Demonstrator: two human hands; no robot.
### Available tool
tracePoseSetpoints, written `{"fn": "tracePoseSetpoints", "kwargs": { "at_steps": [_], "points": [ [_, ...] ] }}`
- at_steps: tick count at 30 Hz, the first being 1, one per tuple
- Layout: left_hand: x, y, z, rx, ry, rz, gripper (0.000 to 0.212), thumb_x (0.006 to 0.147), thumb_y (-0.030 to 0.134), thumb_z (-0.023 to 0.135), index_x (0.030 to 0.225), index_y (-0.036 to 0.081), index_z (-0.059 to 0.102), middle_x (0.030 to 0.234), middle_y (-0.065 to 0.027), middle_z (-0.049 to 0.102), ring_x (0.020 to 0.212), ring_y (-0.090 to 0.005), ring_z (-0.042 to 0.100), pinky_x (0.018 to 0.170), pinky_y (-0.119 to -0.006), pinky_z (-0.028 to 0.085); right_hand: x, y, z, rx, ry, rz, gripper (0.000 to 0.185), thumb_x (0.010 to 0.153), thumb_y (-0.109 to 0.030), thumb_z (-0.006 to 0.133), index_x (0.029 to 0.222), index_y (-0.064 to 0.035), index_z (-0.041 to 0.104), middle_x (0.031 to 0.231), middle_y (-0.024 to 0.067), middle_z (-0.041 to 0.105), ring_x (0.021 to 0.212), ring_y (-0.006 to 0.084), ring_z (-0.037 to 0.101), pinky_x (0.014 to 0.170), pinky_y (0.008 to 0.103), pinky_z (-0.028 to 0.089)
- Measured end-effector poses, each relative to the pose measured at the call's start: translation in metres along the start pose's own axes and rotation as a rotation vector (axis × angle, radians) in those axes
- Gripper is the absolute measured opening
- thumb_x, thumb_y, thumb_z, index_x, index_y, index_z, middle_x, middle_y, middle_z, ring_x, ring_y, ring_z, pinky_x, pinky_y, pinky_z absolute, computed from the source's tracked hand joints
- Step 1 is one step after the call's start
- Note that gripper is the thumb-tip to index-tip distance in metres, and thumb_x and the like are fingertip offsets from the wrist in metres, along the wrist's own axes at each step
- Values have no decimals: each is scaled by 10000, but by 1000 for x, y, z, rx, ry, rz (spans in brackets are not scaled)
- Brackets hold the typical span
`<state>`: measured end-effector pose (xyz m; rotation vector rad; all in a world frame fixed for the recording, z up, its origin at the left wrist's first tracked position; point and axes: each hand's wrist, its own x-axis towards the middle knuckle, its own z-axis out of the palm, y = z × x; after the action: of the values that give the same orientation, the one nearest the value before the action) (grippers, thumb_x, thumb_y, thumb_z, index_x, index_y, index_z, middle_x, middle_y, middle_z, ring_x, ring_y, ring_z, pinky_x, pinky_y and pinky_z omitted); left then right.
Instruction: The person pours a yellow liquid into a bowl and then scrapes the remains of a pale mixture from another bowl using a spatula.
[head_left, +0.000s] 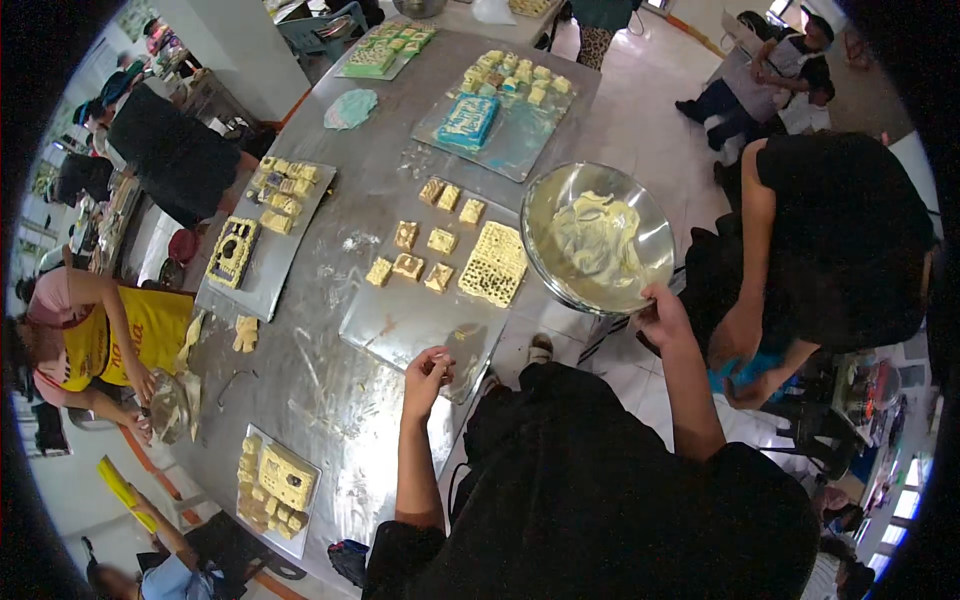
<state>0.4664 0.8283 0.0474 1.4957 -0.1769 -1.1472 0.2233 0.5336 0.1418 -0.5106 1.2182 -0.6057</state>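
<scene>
My right hand (663, 318) grips the rim of a large steel mixing bowl (540, 255), which is tilted so its inside shows. Pale yellow cream (596, 232) is smeared over the bowl's bottom and wall. Over the near edge of a metal tray (390, 337), my left hand (429, 373) hovers with bent fingers and appears to hold nothing; whether the fingertips touch is unclear. On that tray lie a rectangular cream-covered cake (493, 264) with dark dots across its near half and several small frosted cake squares (442, 240).
Other trays on the steel table (322, 277) carry a blue cake (469, 120), a green cake (371, 58), a dark-topped cake (234, 251) and a yellow cake (286, 476). A person in black (840, 240) bends close at right. Someone in a yellow apron (142, 330) holds a bowl.
</scene>
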Motion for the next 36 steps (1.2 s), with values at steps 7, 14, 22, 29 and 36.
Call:
{"fn": "tracePoseSetpoints", "kwargs": {
  "at_steps": [7,14,22,29,36],
  "points": [
    [41,26,55,79,-67,-6,248,822,167,556,1033,35,552,821,-52,595,673,-109,558,614,-228,458,44,-8,-29,70,-17,36,171,722,-95,490,888,-56,471,855,57,492,735,167,473,619,298,399],
    [75,40,119,219,-166,-9,256,816,147,570,1031,12,544,833,-76,596,668,-128,560,602,-242,466,106,-21,-59,165,21,57,112,770,-84,479,862,-22,470,796,62,476,679,166,486,599,300,422],
    [116,65,184,286,-281,8,223,828,114,539,1007,-19,528,792,-81,588,653,-117,557,597,-230,458,160,-60,-72,255,91,44,53,752,-26,446,805,-22,442,758,61,460,607,161,449,579,312,447],
    [141,80,199,191,-130,28,225,793,138,580,962,-9,552,723,-45,568,592,-98,537,541,-222,436,195,-107,-71,109,14,54,155,739,-41,468,892,-24,454,812,68,476,676,173,482,596,303,450],
    [145,106,195,208,-55,30,252,794,188,579,967,5,563,760,-71,593,596,-114,560,531,-238,463,188,-131,-31,-5,69,102,73,692,-77,561,747,-85,514,675,14,513,597,130,473,577,270,425]
  ]
}}
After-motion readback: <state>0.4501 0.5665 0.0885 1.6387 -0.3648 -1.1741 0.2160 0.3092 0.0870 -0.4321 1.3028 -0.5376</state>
